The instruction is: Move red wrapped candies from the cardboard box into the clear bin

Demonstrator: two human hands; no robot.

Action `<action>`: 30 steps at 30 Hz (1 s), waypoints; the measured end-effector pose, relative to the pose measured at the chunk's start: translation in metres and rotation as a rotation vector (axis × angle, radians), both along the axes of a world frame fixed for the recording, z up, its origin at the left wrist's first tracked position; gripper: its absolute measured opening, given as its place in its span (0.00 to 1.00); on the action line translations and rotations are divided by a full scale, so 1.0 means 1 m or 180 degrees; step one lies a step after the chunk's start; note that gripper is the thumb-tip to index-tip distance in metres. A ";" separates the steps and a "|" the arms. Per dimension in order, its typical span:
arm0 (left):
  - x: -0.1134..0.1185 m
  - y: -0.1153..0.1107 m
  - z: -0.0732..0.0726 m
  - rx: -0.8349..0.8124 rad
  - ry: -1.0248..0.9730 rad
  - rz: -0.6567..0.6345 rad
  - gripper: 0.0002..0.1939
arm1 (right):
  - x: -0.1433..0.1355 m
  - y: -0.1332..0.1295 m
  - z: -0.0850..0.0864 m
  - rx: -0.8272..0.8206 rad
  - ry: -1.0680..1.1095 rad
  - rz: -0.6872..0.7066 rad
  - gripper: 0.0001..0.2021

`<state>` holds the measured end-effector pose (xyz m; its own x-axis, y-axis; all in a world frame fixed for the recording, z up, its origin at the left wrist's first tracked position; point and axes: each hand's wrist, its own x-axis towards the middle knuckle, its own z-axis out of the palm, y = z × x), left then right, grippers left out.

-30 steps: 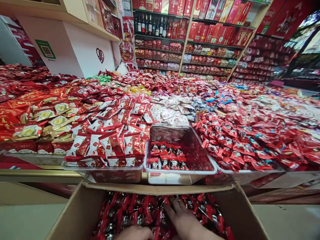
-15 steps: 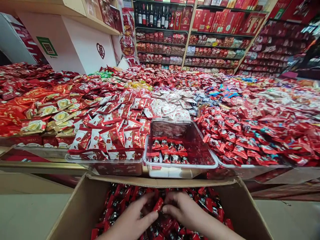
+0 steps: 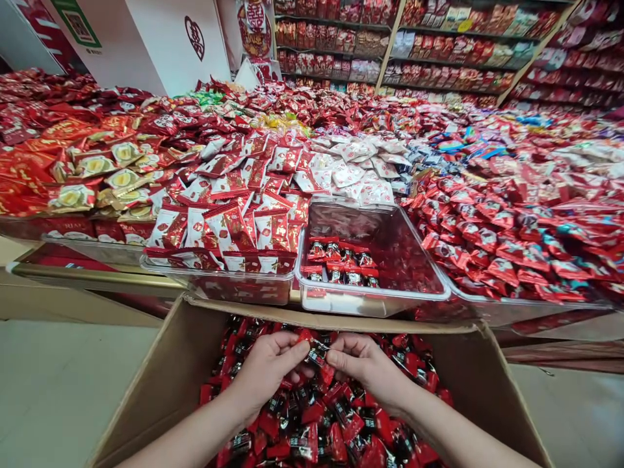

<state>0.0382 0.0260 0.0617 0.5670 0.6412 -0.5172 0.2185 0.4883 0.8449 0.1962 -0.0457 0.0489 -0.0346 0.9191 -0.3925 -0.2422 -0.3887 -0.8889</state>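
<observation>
Over the cardboard box (image 3: 146, 383), my left hand (image 3: 275, 364) is closed with thumb and fingers on a wrapped candy (image 3: 318, 353) in red and black foil. From the other side, my right hand (image 3: 365, 364) pinches at the candy's right edge; whether a second piece is in the fingers, I cannot tell. Below both hands lie many loose candies (image 3: 305, 442) of the same kind. Just beyond the box stands a clear plastic bin (image 3: 373, 303), with short rows of the same red and black candies (image 3: 341, 260) in its front left corner.
Left of the bin, a tray of red and white packets (image 3: 229, 227) is heaped high. Red twisted-wrap candies (image 3: 487, 234) fill the right side. White packets (image 3: 355, 169) lie behind. Stocked shelves (image 3: 341, 39) and a white pillar (image 3: 170, 39) stand at the back.
The view has tilted down. Both hands have come up off the heap, and the candy between them now shows plainly.
</observation>
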 end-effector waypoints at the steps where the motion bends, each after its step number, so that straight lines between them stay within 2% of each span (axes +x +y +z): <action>1: 0.000 -0.001 0.001 -0.0044 -0.0027 0.0026 0.12 | 0.000 0.000 0.000 0.0083 -0.0153 -0.0019 0.13; 3: 0.001 -0.002 0.003 -0.0210 -0.0116 0.0061 0.12 | 0.000 -0.001 -0.001 0.0490 -0.0861 -0.0059 0.11; 6: 0.000 -0.004 0.009 -0.0697 -0.0506 0.0076 0.12 | 0.002 -0.004 -0.004 0.1619 -0.2272 0.0043 0.06; 8: -0.001 -0.005 0.011 -0.0918 -0.0777 0.0093 0.11 | 0.004 -0.006 -0.004 0.2201 -0.2780 0.0267 0.08; 9: -0.001 -0.006 0.011 -0.0871 -0.0839 0.0089 0.10 | 0.005 -0.007 -0.001 0.2336 -0.2862 0.0369 0.10; 12: -0.001 -0.005 0.008 -0.0263 -0.0804 0.0084 0.14 | 0.004 -0.012 0.009 0.2248 -0.2688 0.0575 0.15; 15: 0.000 -0.003 0.003 0.0293 -0.0703 0.0066 0.16 | -0.001 -0.016 0.014 0.1809 -0.2377 0.0435 0.15; 19: 0.001 -0.003 0.003 0.0448 -0.0642 -0.0038 0.16 | -0.010 -0.018 0.003 0.0994 -0.1924 -0.0128 0.12; 22: 0.001 -0.004 0.005 0.0343 -0.0600 -0.0177 0.15 | -0.011 -0.015 -0.003 0.0539 -0.1362 -0.0142 0.08; 24: 0.000 -0.004 0.005 0.0025 -0.0486 -0.0462 0.14 | -0.009 -0.014 0.001 0.0703 -0.1433 0.0026 0.04; 26: -0.002 -0.004 0.004 -0.0265 -0.0434 -0.0705 0.16 | -0.006 -0.014 0.008 0.1206 -0.1799 0.0204 0.03; 28: -0.004 -0.004 0.003 -0.0319 -0.0531 -0.0703 0.18 | -0.004 -0.015 0.015 0.1493 -0.2048 0.0261 0.04; 30: -0.005 -0.004 0.005 -0.0259 -0.0689 -0.0607 0.19 | -0.002 -0.015 0.019 0.1310 -0.1864 0.0150 0.04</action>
